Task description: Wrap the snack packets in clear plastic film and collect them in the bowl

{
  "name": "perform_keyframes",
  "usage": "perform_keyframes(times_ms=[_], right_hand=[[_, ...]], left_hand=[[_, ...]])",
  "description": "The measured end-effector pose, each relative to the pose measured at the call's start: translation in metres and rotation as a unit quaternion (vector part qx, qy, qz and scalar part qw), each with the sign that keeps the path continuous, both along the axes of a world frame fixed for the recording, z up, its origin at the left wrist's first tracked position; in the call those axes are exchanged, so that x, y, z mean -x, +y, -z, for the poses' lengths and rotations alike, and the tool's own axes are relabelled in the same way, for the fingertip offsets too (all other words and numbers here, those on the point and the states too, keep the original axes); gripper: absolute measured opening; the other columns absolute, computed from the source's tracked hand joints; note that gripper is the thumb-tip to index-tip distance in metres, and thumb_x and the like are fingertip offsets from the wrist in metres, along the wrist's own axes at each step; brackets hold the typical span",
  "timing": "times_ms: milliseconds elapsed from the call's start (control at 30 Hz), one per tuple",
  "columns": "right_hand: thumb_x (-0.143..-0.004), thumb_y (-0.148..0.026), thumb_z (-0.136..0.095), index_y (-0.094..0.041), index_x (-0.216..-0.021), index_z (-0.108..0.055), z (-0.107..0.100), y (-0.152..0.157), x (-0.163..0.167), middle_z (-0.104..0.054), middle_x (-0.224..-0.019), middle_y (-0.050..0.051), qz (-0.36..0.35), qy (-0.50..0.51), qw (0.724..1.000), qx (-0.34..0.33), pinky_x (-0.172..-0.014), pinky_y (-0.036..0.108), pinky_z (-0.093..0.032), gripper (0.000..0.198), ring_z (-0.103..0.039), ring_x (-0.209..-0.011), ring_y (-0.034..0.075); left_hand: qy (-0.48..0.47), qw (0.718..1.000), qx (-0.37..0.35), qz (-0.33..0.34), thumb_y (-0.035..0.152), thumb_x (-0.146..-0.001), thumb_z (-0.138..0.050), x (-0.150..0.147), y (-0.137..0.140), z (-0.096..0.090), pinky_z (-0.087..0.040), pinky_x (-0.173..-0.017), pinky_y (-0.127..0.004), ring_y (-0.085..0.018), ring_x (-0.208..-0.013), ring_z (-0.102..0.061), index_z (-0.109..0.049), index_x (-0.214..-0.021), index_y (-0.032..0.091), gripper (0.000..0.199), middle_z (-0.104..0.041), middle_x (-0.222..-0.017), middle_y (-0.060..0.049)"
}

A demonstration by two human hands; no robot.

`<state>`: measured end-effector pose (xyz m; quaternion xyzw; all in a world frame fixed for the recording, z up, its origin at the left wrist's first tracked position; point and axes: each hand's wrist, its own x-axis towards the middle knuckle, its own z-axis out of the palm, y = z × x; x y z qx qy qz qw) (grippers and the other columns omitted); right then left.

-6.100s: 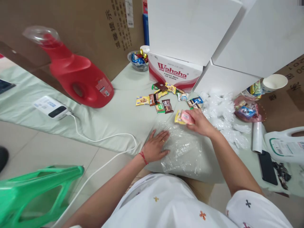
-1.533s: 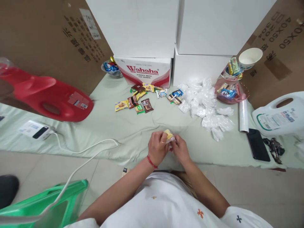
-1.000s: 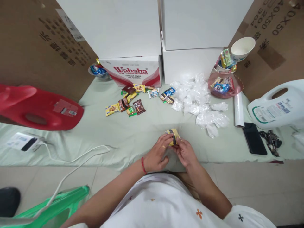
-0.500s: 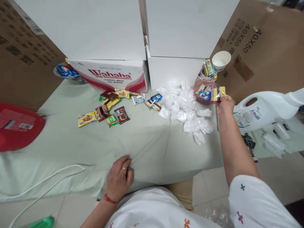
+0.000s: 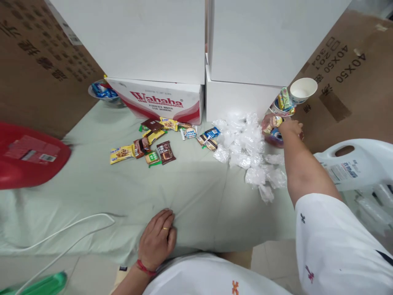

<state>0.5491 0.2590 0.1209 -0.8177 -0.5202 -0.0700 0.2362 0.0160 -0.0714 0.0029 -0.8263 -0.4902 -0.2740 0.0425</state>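
My left hand [image 5: 157, 241] rests on the green cloth near the table's front edge, fingers lying flat and holding nothing. My right hand [image 5: 291, 128] reaches over a pinkish bowl [image 5: 266, 140] holding snack packets, at the right by the boxes. Its fingertips are hidden behind the hand, so I cannot see what they grip. Left of that bowl lies a heap of crumpled clear plastic wrappers [image 5: 245, 143]. Further left are scattered wrapped snacks, among them a brown cocoa packet [image 5: 166, 153], a yellow cookie packet [image 5: 122, 154] and a blue packet [image 5: 212, 132].
Behind stand white boxes, one a Wahaba carton [image 5: 159, 102]. A paper cup [image 5: 303, 90] and a snack-filled cup [image 5: 281, 110] stand beyond the right hand. A white jug [image 5: 353, 164] is at the right, a red object [image 5: 30, 157] at the left. A white cable [image 5: 61, 237] crosses the front left.
My right hand has moved further over the pinkish bowl; the yellow packet it held is out of sight. My left hand stays on the cloth, its fingers somewhat straighter. The view has shifted.
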Motion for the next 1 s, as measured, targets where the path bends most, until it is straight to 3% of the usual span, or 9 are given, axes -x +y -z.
perform_keyframes(times_ms=[133, 233, 300, 400, 500, 633, 733, 867, 1000], right_hand=[[-0.082, -0.005, -0.071, 0.006, -0.091, -0.071, -0.002, 0.0, -0.003, -0.057, -0.119, 0.041, 0.135, 0.05, 0.989, 0.036, -0.075, 0.045, -0.033, 0.015, -0.048, -0.102, 0.024], [-0.084, -0.005, -0.066, 0.005, -0.105, -0.073, -0.011, -0.007, 0.005, -0.049, -0.13, 0.041, 0.135, 0.039, 0.99, -0.017, -0.078, 0.044, -0.032, 0.024, -0.045, -0.107, 0.026], [-0.087, -0.006, -0.06, -0.001, -0.112, -0.074, -0.016, -0.02, 0.025, -0.055, -0.128, 0.034, 0.075, 0.019, 0.994, -0.072, -0.083, 0.043, -0.033, 0.029, -0.048, -0.107, 0.026], [-0.092, -0.009, -0.052, -0.006, -0.111, -0.075, -0.015, -0.05, 0.078, -0.065, -0.111, 0.022, -0.132, 0.005, 0.986, -0.099, -0.09, 0.038, -0.039, 0.03, -0.055, -0.101, 0.025], [-0.093, -0.015, -0.054, -0.017, -0.11, -0.076, 0.001, -0.083, 0.149, -0.069, -0.11, 0.012, -0.316, -0.009, 0.949, 0.012, -0.087, 0.034, -0.045, 0.028, -0.062, -0.099, 0.024], [-0.095, -0.031, -0.061, -0.021, -0.109, -0.076, 0.033, -0.104, 0.219, -0.072, -0.111, 0.013, -0.289, -0.076, 0.921, 0.251, -0.077, 0.032, -0.046, 0.023, -0.066, -0.096, 0.026], [-0.096, -0.021, -0.056, -0.018, -0.106, -0.076, 0.043, -0.112, 0.233, -0.072, -0.109, 0.014, -0.299, -0.041, 0.927, 0.222, -0.078, 0.032, -0.046, 0.023, -0.067, -0.096, 0.026], [-0.096, -0.025, -0.058, -0.021, -0.101, -0.076, 0.04, -0.146, 0.236, -0.073, -0.097, 0.007, -0.426, 0.19, 0.884, 0.027, -0.079, 0.031, -0.048, 0.019, -0.066, -0.086, 0.02], [-0.096, -0.034, -0.063, -0.024, -0.096, -0.076, 0.041, -0.203, 0.254, -0.069, -0.086, 0.003, -0.485, 0.361, 0.795, -0.047, -0.072, 0.03, -0.049, 0.016, -0.063, -0.078, 0.018]], left_hand=[[-0.004, 1.0, 0.0, -0.008, 0.005, -0.086, -0.055, -0.003, -0.001, -0.001, -0.055, -0.098, -0.043, -0.029, -0.111, -0.067, -0.064, -0.114, 0.016, 0.031, -0.072, -0.11, -0.013], [-0.01, 1.0, 0.003, -0.008, 0.005, -0.085, -0.056, -0.002, -0.002, 0.001, -0.055, -0.099, -0.043, -0.029, -0.112, -0.067, -0.065, -0.114, 0.017, 0.032, -0.072, -0.111, -0.012], [-0.015, 1.0, 0.006, -0.006, 0.005, -0.084, -0.056, -0.002, -0.003, 0.002, -0.055, -0.099, -0.043, -0.029, -0.113, -0.067, -0.065, -0.114, 0.017, 0.033, -0.072, -0.111, -0.012], [-0.019, 1.0, 0.007, -0.004, 0.004, -0.083, -0.056, -0.001, -0.003, 0.003, -0.054, -0.1, -0.043, -0.029, -0.114, -0.066, -0.066, -0.114, 0.017, 0.034, -0.072, -0.112, -0.012], [-0.014, 1.0, 0.007, -0.002, 0.005, -0.083, -0.056, -0.002, -0.003, 0.005, -0.054, -0.1, -0.043, -0.029, -0.114, -0.065, -0.066, -0.114, 0.016, 0.034, -0.072, -0.111, -0.013], [-0.034, 0.999, 0.021, -0.004, 0.007, -0.084, -0.056, -0.002, -0.004, 0.007, -0.053, -0.1, -0.044, -0.029, -0.115, -0.064, -0.067, -0.112, 0.017, 0.032, -0.072, -0.111, -0.013], [-0.148, 0.986, 0.079, -0.02, 0.01, -0.087, -0.054, -0.002, -0.004, 0.003, -0.053, -0.097, -0.042, -0.026, -0.109, -0.065, -0.068, -0.105, 0.021, 0.025, -0.072, -0.107, -0.01], [-0.365, 0.895, 0.234, -0.109, 0.03, -0.093, -0.058, -0.008, 0.007, -0.017, -0.053, -0.085, -0.036, -0.021, -0.092, -0.065, -0.069, -0.095, 0.022, 0.014, -0.07, -0.095, -0.006], [-0.589, 0.673, 0.433, -0.114, 0.063, -0.087, -0.064, -0.032, 0.036, -0.05, -0.053, -0.072, -0.03, -0.019, -0.087, -0.067, -0.067, -0.1, 0.021, 0.045, -0.068, -0.1, -0.006]])
